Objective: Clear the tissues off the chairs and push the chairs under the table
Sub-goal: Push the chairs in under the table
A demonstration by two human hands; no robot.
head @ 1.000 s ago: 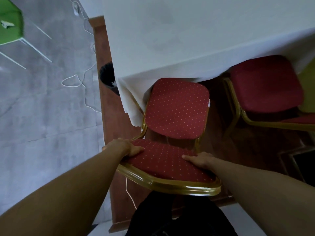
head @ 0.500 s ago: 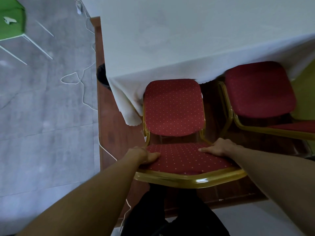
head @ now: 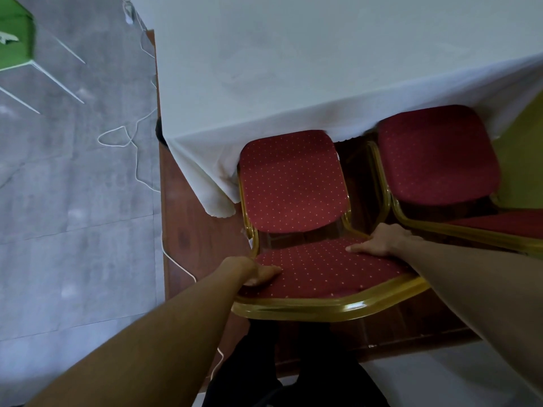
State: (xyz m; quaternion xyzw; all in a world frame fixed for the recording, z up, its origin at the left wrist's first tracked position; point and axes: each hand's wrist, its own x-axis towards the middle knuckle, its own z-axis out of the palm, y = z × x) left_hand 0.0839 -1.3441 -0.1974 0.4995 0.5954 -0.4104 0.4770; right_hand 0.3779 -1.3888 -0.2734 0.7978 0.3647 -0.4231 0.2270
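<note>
Red chairs: two. Both hands, left [head: 255,274] and right [head: 382,241], grip clamped on near chair backrest [head: 323,271].

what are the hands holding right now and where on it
Both hands grip the red chair by its backrest: left hand at its left end, right hand at its right end.

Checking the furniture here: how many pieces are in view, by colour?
Red chairs: 2, one gripped by the left hand and right hand, one beside it
Green chair: 1
White-clothed table: 1
Total: 4
</note>
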